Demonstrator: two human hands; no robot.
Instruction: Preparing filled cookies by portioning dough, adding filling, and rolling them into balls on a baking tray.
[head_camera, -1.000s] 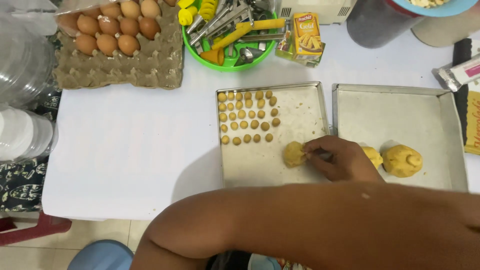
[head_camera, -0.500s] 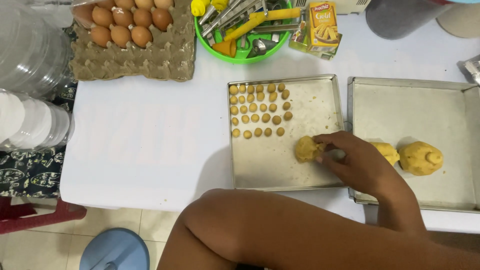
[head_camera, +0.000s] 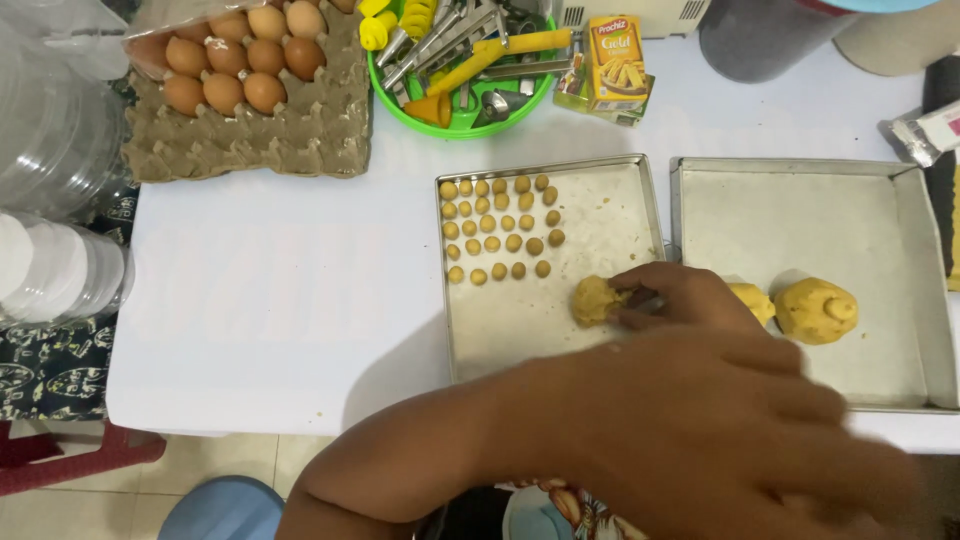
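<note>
Lump of yellow dough (head_camera: 594, 299) on square metal baking tray (head_camera: 500, 330), near its right edge, below rows of small dough balls (head_camera: 500, 228), likely kept close for pinching off pieces. Left hand (head_camera: 680, 297): fingers (head_camera: 632, 318) curled, gripping lump. Right hand (head_camera: 740, 440) blurred in foreground; fingers spread, holding nothing visible.
</note>
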